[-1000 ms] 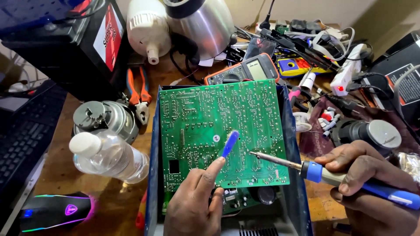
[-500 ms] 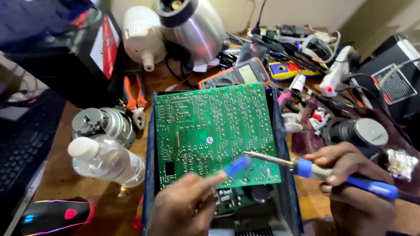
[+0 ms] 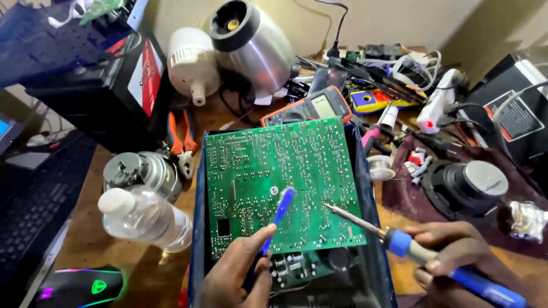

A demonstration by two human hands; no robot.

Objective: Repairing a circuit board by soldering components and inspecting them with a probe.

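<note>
The left hand [image 3: 238,272] is closed around a slim blue plastic tool [image 3: 279,214], pinched between thumb and fingers; the tool's tip slants up and away from that hand and lies over the large green printed circuit board [image 3: 274,182], solder side up; the board rests tilted on an open dark-blue metal case [image 3: 365,228] directly ahead of both hands. The right hand [image 3: 456,256] grips a soldering iron with a blue and cream handle [image 3: 422,254]; its metal tip points toward the left hand and meets the board just beside the blue tool's tip. Left of the left hand lies a clear plastic bottle with a white cap [image 3: 142,217], with a grey metal motor part [image 3: 140,171] beyond it; far ahead of the hands sits an orange-edged multimeter [image 3: 311,108]; beyond the right hand rests a round black speaker [image 3: 468,185] on a dark cloth.
</note>
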